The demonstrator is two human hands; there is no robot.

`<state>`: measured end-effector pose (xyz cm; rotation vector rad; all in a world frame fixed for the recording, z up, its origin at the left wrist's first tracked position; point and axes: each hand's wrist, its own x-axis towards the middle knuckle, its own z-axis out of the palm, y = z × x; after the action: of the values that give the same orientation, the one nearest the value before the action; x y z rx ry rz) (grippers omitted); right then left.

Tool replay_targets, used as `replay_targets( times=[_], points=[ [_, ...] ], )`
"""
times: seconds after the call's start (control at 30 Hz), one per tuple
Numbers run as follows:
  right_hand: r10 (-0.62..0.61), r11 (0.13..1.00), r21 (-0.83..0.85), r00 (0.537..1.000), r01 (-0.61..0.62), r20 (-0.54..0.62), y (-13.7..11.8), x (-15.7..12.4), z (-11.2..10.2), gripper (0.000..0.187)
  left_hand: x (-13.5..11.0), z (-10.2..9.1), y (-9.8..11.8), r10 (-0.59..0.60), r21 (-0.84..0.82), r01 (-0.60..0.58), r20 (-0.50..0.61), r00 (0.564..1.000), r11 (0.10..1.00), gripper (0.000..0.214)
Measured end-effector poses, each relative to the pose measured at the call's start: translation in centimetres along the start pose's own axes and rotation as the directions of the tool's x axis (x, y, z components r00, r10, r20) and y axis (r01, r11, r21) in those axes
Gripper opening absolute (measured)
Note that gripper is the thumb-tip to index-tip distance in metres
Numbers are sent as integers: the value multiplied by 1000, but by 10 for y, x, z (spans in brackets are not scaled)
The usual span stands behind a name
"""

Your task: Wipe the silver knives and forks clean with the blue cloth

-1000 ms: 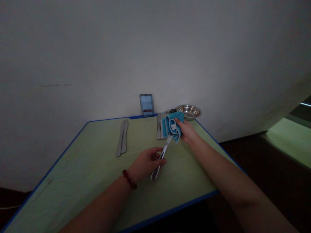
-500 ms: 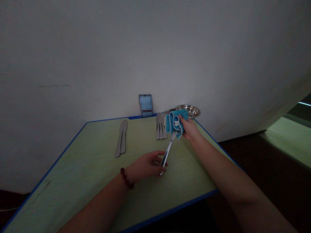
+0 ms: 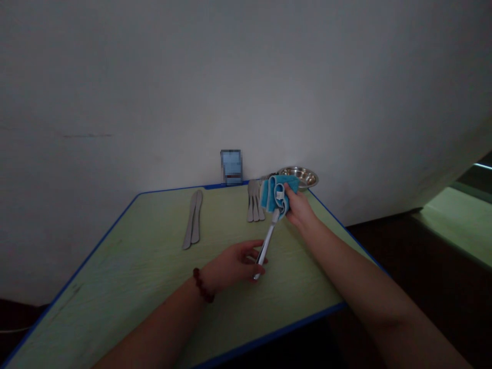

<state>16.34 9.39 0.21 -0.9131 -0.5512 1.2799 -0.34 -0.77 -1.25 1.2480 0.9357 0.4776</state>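
Observation:
My left hand (image 3: 238, 262) grips the lower end of a shiny metal piece of cutlery (image 3: 266, 245) between thumb and fingers. The cutlery slants up to the right, and its far end is hidden in a folded blue cloth (image 3: 273, 190), so I cannot tell its kind. My right hand (image 3: 300, 206) is closed on the cloth, around that hidden end. Beyond the cloth, several pieces of metal cutlery (image 3: 253, 202) lie side by side, partly covered from view. Two table knives (image 3: 193, 220) lie close together to the left.
A shiny metal bowl (image 3: 302, 177) stands at the table's back right corner, with fork tines (image 3: 269, 177) showing beside it. A blurred upright screen-like object (image 3: 231, 166) leans at the wall. The pale green table (image 3: 149, 266) has a blue edge.
The cutlery has turned a little about its length, so its handle shows a brighter face. Both hands keep their hold and have barely shifted.

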Motion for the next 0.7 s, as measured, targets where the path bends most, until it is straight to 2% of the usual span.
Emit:
replay_targets(
  times=[0.37, 0.57, 0.7],
  points=[
    [2, 1000, -17, 997, -1, 83, 6, -7, 3, 16, 1, 2, 0, 45, -14, -45, -28, 999, 999, 61],
    [22, 1000, -20, 997, -20, 73, 11, -10, 4, 8, 1, 6, 2, 67, -32, -69, -51, 996, 997, 59],
    [29, 999, -38, 993, -24, 116, 15, -11, 3, 9, 2, 7, 3, 72, -48, -76, -69, 995, 996, 59]
  ],
)
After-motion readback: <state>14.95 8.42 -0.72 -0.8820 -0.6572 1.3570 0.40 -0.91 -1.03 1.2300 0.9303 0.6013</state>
